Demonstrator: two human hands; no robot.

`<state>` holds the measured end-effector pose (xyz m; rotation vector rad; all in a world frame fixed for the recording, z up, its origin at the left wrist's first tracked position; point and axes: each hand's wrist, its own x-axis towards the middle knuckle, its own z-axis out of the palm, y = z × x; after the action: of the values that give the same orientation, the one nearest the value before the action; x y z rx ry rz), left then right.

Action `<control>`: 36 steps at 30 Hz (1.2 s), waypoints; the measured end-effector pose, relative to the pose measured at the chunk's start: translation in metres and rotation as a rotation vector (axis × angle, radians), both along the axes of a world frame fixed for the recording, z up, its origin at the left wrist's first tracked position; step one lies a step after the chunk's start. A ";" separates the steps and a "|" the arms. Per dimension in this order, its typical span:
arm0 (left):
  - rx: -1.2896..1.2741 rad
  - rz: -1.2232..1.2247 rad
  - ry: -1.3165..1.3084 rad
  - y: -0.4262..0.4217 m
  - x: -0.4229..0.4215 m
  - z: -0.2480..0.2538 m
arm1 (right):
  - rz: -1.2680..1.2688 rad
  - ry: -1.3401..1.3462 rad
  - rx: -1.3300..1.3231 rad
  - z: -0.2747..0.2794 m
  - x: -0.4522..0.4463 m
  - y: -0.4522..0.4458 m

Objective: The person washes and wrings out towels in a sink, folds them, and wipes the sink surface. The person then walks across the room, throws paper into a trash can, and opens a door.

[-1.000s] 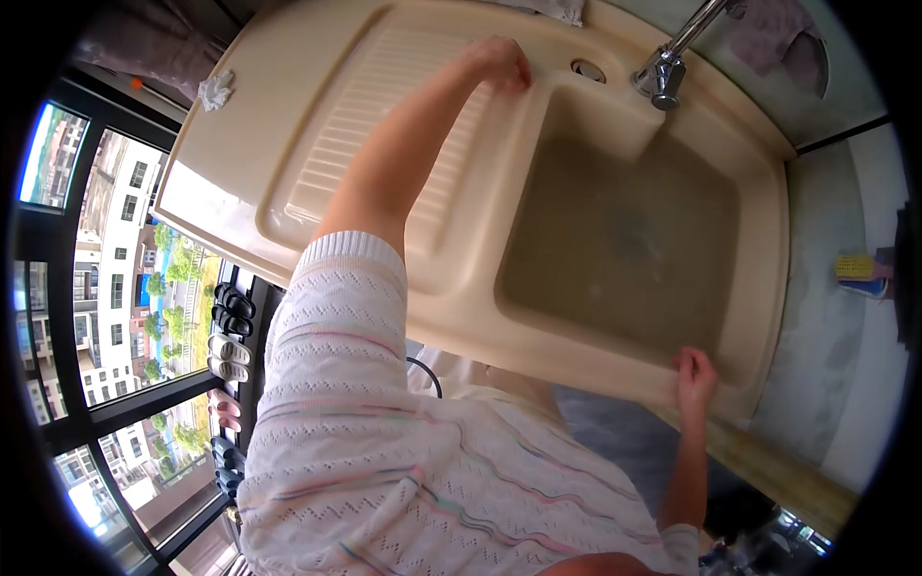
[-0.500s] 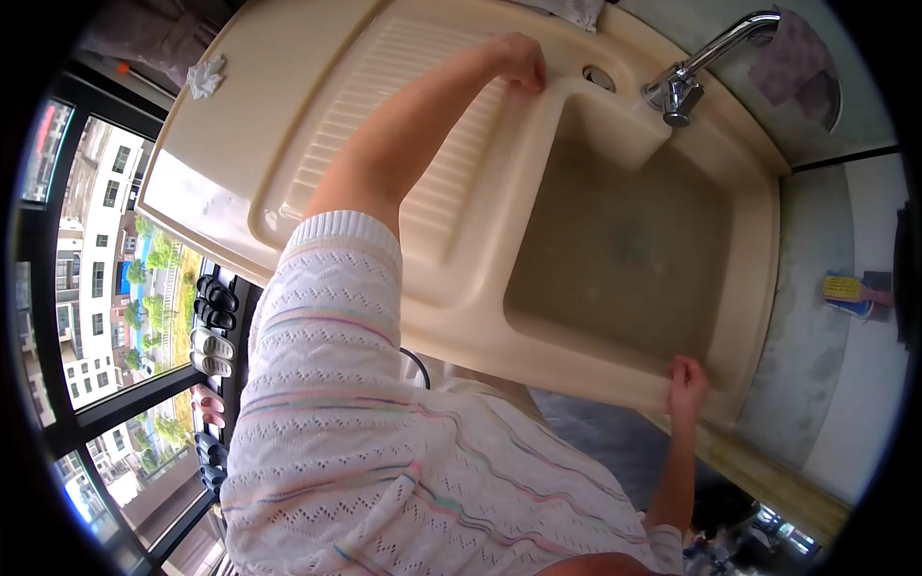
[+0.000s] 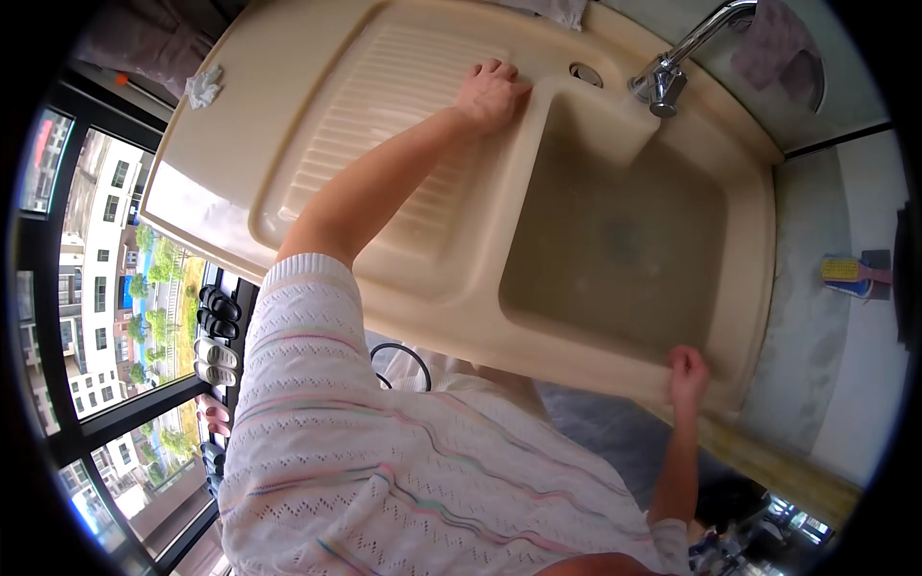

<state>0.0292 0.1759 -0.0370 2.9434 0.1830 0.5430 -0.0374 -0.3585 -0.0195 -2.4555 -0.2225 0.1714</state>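
My left hand (image 3: 488,98) rests palm down on the upper right part of the ribbed washboard (image 3: 370,125), moulded into the beige sink top. Its fingers are slightly bent and apart, with the thumb toward the basin; nothing shows in it. At the near right corner of the basin (image 3: 615,240), my right hand (image 3: 688,372) is closed over the front rim (image 3: 576,360). Cloudy water stands in the basin, and its bottom is hard to make out. Above the basin's far edge is a chrome faucet (image 3: 663,86).
A greyish cloth (image 3: 773,48) hangs by the spout. Crumpled white tissue (image 3: 204,86) lies at the counter's far left. A yellow and blue brush (image 3: 845,272) is at the right wall. Shoes (image 3: 218,312) line the window side, and a dark cable (image 3: 408,350) loops below the counter.
My left hand has shifted slightly left and toward me on the washboard, and its bunched fingers have spread. My right hand stays at the front rim. The camera view has shifted slightly.
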 end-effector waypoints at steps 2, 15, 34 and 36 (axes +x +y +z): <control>0.001 0.010 0.016 -0.002 0.001 -0.002 | -0.004 0.005 -0.006 0.002 0.000 0.002; -1.781 -0.543 0.306 -0.029 -0.071 0.056 | -0.021 -0.010 0.047 -0.008 0.002 -0.006; 0.251 -0.451 0.569 -0.201 -0.017 0.045 | -0.021 -0.067 0.047 -0.013 0.001 -0.008; 0.169 -0.216 0.388 -0.171 -0.002 0.045 | -0.032 -0.066 0.010 -0.013 0.000 -0.007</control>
<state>0.0269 0.0049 0.0084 3.1476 -0.1484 -0.0479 -0.0375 -0.3655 -0.0326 -2.4560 -0.2114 0.0758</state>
